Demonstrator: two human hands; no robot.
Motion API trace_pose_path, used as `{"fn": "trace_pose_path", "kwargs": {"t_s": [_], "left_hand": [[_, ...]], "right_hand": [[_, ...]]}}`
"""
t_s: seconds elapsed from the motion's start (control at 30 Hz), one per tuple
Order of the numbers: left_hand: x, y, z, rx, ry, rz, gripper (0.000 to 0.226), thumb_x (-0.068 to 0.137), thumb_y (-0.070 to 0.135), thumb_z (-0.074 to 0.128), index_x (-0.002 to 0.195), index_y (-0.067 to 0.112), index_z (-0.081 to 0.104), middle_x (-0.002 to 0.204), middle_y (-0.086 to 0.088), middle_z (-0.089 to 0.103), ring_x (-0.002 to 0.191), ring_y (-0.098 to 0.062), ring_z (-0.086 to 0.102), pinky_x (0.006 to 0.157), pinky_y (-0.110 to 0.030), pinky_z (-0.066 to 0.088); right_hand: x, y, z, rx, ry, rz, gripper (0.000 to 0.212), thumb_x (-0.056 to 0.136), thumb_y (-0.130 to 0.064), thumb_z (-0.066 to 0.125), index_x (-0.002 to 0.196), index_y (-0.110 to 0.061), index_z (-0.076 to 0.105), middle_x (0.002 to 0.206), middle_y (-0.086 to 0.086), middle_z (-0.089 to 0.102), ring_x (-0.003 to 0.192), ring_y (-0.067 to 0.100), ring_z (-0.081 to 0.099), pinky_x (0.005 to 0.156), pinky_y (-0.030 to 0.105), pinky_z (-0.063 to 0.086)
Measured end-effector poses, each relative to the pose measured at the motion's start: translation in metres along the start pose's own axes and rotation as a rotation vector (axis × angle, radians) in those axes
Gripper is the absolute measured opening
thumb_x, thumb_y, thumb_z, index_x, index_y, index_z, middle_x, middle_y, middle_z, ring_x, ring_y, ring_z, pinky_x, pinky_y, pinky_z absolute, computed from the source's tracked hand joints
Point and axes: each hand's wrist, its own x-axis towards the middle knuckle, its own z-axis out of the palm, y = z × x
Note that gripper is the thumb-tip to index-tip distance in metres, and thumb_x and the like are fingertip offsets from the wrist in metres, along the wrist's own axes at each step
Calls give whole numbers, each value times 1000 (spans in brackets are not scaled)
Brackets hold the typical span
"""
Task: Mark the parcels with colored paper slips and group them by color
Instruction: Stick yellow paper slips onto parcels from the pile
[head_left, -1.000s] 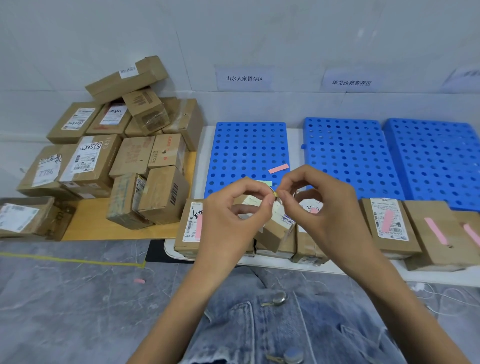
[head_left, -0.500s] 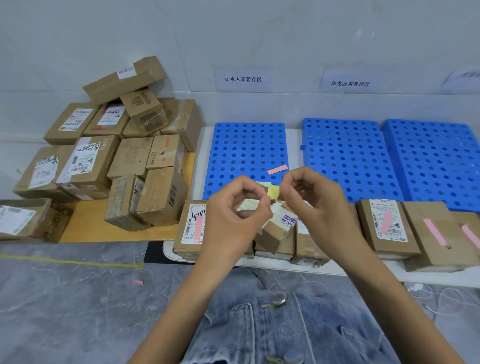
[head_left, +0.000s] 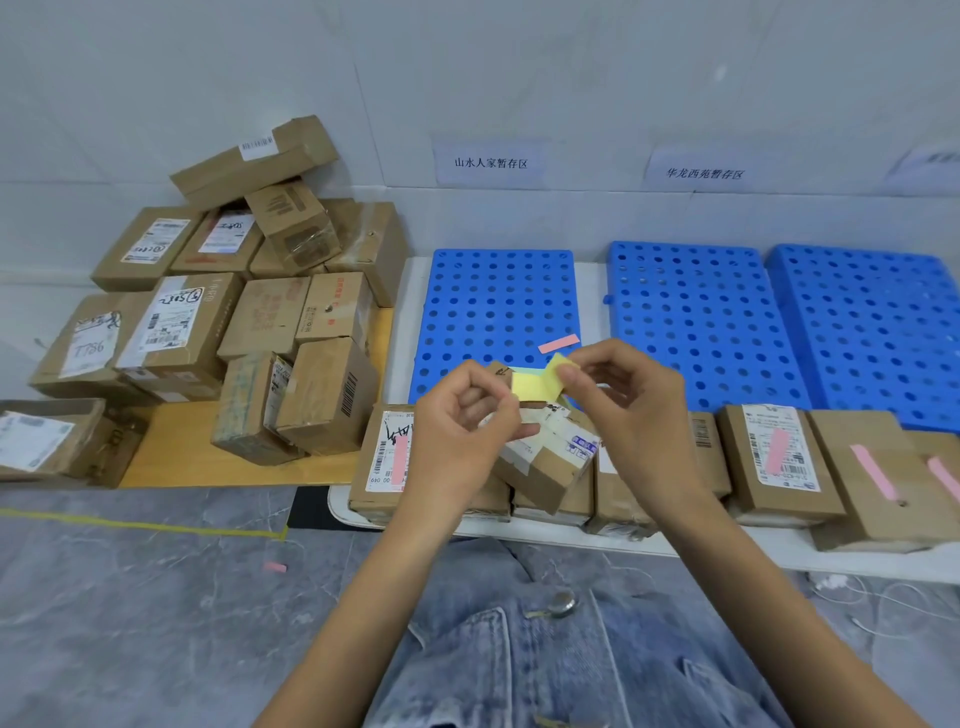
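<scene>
Where the grey floor met the white wall at far left, a pile of brown parcels sat on a wooden board, some stacked and some tilted, several with printed labels. A yellow tape line ran across the floor near the board, and a pink scrap lay on the floor just beyond it.

Right of the pile stood a white table. At the left end of its near edge lay a labelled parcel with a pink slip stuck on it.

Above the middle of that edge, the left hand was curled, with thumb and forefinger pinching the left end of a yellow slip. The right hand pinched the slip's right end, which bent upward. The slip was held in the air over a small tilted parcel.

Farther back, a loose pink slip lay on the left blue tray, just beyond the hands. Two more perforated blue trays lay to the right. Paper signs with Chinese writing hung on the wall behind.

At near right, a parcel carried one pink slip on its label, and the last parcel carried two. A denim jacket showed at the bottom, between the forearms.
</scene>
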Motion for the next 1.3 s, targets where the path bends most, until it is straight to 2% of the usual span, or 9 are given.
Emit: {"fn": "trace_pose_path", "kwargs": {"t_s": [0.1, 0.27, 0.4, 0.6, 0.7, 0.87, 1.0, 1.13, 1.3], "left_hand": [[15, -16, -15, -158, 75, -168, 19, 93, -5, 50, 76, 4, 49, 78, -5, 70, 88, -22, 72, 72, -27, 59], [42, -78, -65, -310, 396, -329, 20, 97, 1, 47, 78, 7, 48, 100, -23, 67, 89, -23, 72, 78, -29, 59], [49, -141, -92, -226, 554, -481, 15, 95, -1, 50, 82, 6, 49, 98, -24, 65, 86, -27, 68, 66, -23, 59], [44, -179, -98, 249, 421, -552, 9, 94, 1, 54, 85, 1, 57, 70, -13, 59, 50, -18, 57, 44, -27, 54], [41, -179, -107, 627, 340, -412, 9, 89, 14, 64, 83, 12, 58, 75, -6, 65, 64, -19, 64, 62, -38, 55], [37, -154, -98, 935, 370, -150, 15, 90, 25, 62, 94, 17, 50, 82, 3, 54, 75, -17, 53, 55, -30, 33], [44, -138, -68, 704, 336, 7, 23, 89, 25, 64, 106, 16, 51, 103, 3, 52, 98, -15, 52, 76, -24, 40], [53, -131, -24, 497, 150, -153, 86, 79, 39, 74, 145, 13, 26, 143, -1, 33, 134, -14, 31, 108, -26, 28], [59, -149, -9, 456, 46, -273, 114, 73, 40, 79, 151, 22, -2, 156, 0, 19, 141, -15, 25, 100, -21, 27]], "right_hand": [[18, 17, -7, 148, 144, 138, 6, 90, -12, 63, 85, -11, 64, 75, 2, 72, 71, 16, 69, 71, 25, 57], [33, 52, -15, 96, 342, 130, 7, 94, -15, 58, 87, -15, 59, 65, -9, 69, 63, 5, 66, 64, 18, 52], [31, 83, 2, -345, 113, -160, 14, 90, -17, 64, 79, -24, 61, 76, -13, 64, 74, 3, 58, 64, 18, 49], [39, 142, 22, -984, -228, -723, 13, 88, -16, 61, 77, -11, 63, 77, 2, 62, 78, 23, 57, 55, 30, 47], [31, 156, 24, -920, -241, -606, 13, 77, -18, 76, 81, -10, 67, 82, 2, 65, 84, 21, 53, 73, 29, 43], [27, 151, 15, -810, -330, -477, 35, 85, -45, 55, 91, -13, 70, 94, 0, 64, 96, 15, 48, 87, 29, 37], [23, 150, 10, -617, -341, -274, 30, 89, -35, 56, 103, -13, 71, 112, 3, 60, 108, 11, 44, 95, 28, 34], [24, 152, 12, -611, -363, -219, 35, 91, -32, 51, 115, -11, 65, 126, 5, 54, 119, 17, 45, 103, 31, 34], [33, 150, 9, -695, -432, -152, 45, 98, -21, 49, 141, -9, 43, 147, 5, 41, 137, 21, 35, 114, 34, 25]]}}
